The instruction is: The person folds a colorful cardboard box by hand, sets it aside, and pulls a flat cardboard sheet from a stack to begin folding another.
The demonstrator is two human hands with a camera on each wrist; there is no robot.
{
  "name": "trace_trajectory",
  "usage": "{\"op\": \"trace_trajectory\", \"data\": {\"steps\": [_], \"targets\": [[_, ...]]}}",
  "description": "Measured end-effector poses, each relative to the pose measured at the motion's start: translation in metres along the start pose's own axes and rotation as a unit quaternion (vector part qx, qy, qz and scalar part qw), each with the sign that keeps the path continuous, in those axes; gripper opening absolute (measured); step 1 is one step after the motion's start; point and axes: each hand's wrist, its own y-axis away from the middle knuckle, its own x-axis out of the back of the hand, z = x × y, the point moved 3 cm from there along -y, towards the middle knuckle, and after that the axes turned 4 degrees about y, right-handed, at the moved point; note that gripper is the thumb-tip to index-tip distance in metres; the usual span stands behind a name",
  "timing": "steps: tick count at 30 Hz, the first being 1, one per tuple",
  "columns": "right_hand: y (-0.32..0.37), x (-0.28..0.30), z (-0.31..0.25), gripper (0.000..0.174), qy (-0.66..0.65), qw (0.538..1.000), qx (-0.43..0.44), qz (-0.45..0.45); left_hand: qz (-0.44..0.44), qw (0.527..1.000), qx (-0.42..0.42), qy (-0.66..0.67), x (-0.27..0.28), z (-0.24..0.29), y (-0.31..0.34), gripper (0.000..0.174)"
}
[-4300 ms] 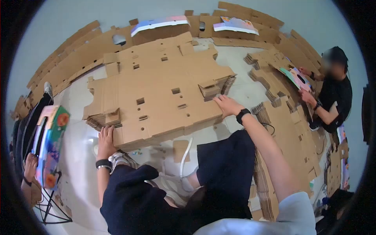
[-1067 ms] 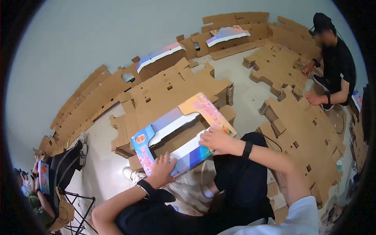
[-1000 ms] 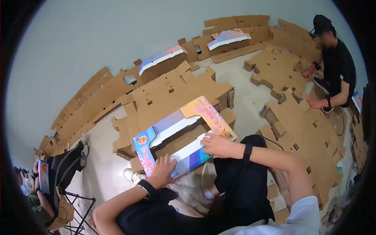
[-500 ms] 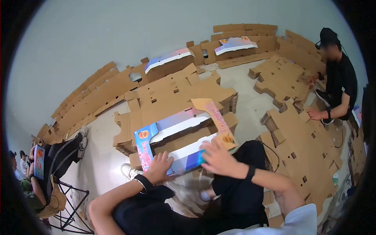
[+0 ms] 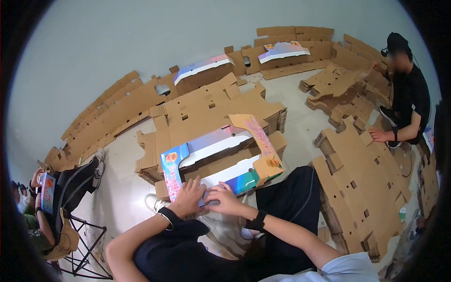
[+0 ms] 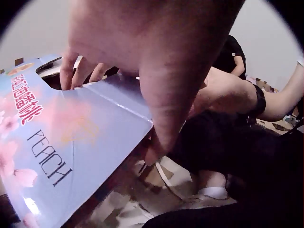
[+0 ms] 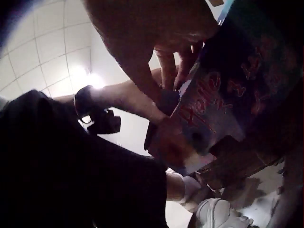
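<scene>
A printed peach carton [image 5: 204, 141] with a large opening in its top lies in front of me, over the near side of a flat cardboard stack [image 5: 199, 108]. My left hand [image 5: 188, 196] grips its near left corner; in the left wrist view the fingers reach over the top into the opening, the thumb down the outer side. Close beside it, my right hand [image 5: 224, 199] pinches the near long edge, fingers on top and thumb against the outer wall [image 7: 209, 109]. At the carton's right end, the orange-and-pink end panel [image 5: 265, 145] stands slightly raised and skewed.
More flat cardboard stacks [image 5: 361, 183] lie on the right, where a person in black [image 5: 408, 98] lifts a brown sheet [image 5: 340, 96]. Cardboard pieces and two printed ones [image 5: 284, 52] line the wall. At left, a seated person holds another printed carton [image 5: 47, 192] near a folding stool [image 5: 84, 239].
First my hands lay on the bare stack; later they held the carton. Since then my right hand has slid left from the right corner to beside my left. The right end panel has tilted up.
</scene>
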Motion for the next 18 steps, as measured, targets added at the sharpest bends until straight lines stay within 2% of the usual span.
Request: {"op": "trace_trajectory", "data": {"steps": [3,5,9,11,12,14,18], "targets": [[-0.002,0.004,0.008,0.016,-0.043,0.999,0.007,0.007,-0.010,1.000,-0.002,0.001,-0.004,0.001,0.001,0.071],[-0.009,0.006,0.017,0.015,-0.091,0.988,-0.032,-0.121,-0.014,1.000,-0.002,0.011,-0.004,0.003,0.001,0.071],[-0.011,0.016,0.006,0.013,-0.088,0.984,-0.034,-0.153,-0.016,0.999,0.005,0.033,-0.001,0.005,0.000,0.072],[-0.005,0.014,-0.006,0.011,-0.045,0.996,0.011,-0.081,0.001,1.000,-0.004,0.021,-0.006,0.001,0.001,0.071],[-0.004,0.010,-0.008,0.011,-0.045,0.995,0.012,-0.083,0.015,1.000,-0.010,0.007,-0.004,0.001,0.002,0.071],[-0.003,0.008,-0.012,0.014,-0.031,0.999,0.017,0.032,0.010,1.000,0.003,0.023,-0.004,0.001,0.002,0.069],[-0.003,-0.002,-0.010,0.016,0.029,0.996,0.041,0.075,-0.012,1.000,-0.008,-0.003,-0.009,-0.002,0.001,0.068]]}}
